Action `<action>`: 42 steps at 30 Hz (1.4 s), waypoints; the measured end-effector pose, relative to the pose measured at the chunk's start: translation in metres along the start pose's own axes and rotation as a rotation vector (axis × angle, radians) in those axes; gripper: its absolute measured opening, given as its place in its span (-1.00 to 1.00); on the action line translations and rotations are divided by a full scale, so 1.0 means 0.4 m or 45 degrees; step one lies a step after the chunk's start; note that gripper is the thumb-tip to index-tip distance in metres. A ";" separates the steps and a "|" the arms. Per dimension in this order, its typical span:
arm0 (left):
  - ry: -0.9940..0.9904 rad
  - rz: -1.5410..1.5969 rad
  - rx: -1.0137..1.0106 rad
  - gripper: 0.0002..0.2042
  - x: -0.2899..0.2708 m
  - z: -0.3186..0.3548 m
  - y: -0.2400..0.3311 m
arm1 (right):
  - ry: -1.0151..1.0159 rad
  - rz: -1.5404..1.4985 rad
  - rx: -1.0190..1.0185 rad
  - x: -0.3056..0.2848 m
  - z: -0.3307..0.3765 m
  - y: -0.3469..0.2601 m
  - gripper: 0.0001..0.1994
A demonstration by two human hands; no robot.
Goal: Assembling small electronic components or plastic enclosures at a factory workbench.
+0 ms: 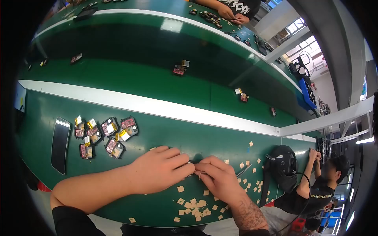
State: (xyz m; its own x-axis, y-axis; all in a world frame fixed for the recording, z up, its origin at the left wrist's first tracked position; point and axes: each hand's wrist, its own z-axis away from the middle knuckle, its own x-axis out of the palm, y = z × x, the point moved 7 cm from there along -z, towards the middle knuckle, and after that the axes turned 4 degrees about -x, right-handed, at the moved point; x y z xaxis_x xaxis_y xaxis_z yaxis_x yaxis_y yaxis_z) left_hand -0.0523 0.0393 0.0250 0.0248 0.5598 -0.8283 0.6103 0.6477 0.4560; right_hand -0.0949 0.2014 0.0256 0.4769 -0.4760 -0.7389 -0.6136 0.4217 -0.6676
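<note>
Above the bench (163, 131), left hand (163, 167) and right hand (219, 177) meet, each grip closed around 1 mostly hidden dark part (191, 161); best braced, pinched lightly.

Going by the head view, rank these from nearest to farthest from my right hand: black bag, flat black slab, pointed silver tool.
1. Pointed silver tool: just right of your right hand.
2. Black bag: farther right.
3. Flat black slab: far left, beyond your left hand.
</note>
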 end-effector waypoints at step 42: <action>-0.121 0.109 -0.155 -0.63 -0.001 -0.010 -0.002 | 0.055 -0.237 0.249 0.007 -0.003 -0.003 -0.75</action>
State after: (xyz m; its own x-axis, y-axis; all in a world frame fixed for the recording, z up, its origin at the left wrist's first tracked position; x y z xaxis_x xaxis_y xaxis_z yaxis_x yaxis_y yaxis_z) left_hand -0.0558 0.0406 0.0262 0.1510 0.5681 -0.8090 0.5023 0.6608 0.5577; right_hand -0.0935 0.1988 0.0242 0.5402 -0.5900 -0.6001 -0.3827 0.4629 -0.7995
